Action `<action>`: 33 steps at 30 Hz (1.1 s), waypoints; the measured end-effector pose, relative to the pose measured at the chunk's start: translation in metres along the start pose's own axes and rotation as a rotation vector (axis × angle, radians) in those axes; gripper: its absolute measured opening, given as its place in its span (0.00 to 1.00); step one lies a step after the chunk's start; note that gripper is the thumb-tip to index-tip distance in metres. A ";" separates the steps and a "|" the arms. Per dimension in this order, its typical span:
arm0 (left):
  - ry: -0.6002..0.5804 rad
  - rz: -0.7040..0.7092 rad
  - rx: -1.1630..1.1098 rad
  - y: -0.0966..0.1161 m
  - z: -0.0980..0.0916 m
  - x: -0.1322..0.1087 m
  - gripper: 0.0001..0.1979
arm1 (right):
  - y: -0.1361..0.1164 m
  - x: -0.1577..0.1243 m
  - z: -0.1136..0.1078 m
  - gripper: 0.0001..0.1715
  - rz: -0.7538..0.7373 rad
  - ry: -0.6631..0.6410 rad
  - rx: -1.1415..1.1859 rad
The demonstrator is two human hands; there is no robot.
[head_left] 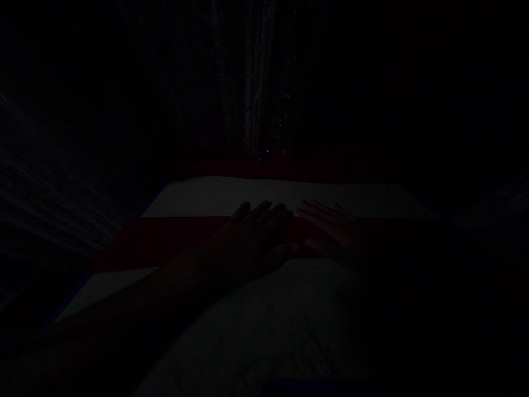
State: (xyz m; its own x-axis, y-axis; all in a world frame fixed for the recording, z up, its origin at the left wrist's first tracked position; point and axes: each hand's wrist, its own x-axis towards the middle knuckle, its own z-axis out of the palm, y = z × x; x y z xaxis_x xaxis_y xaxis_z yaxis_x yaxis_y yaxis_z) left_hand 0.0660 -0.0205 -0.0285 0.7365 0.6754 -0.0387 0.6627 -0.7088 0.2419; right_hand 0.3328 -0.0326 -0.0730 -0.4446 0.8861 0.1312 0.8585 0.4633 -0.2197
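Note:
In the very dark head view, a cloth-like surface with wide red and pale bands [140,240] lies in front of me. My left hand [258,237] rests palm down across the red band, its fingers stretched out and pointing away from me. To its right, my right hand [330,226] lies flat too, fingers extended toward the far left. The thumbs come close to each other over the red band. Neither hand shows anything in its grasp. Much of the right wrist and forearm is lost in shadow.
A dark red strip [322,168] runs along the far edge of the banded surface. Blue edging [68,300] borders its left side. Beyond it, faint vertical streaks [254,82] show in the dark, with tiny bright specks near their foot. The right side is too dark to make out.

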 end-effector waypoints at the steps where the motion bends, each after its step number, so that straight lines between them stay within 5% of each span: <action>1: 0.001 0.001 -0.007 0.000 0.000 0.000 0.39 | 0.000 0.000 0.000 0.39 0.003 0.001 -0.001; 33: 0.000 -0.005 -0.002 0.000 0.000 0.000 0.39 | -0.005 0.001 -0.003 0.40 0.009 -0.004 -0.002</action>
State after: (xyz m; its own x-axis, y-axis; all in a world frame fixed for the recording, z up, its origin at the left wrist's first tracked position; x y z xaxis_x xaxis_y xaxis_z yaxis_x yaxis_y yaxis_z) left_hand 0.0655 -0.0205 -0.0281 0.7335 0.6785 -0.0401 0.6657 -0.7052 0.2440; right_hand 0.3291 -0.0337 -0.0693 -0.4380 0.8901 0.1258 0.8629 0.4555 -0.2188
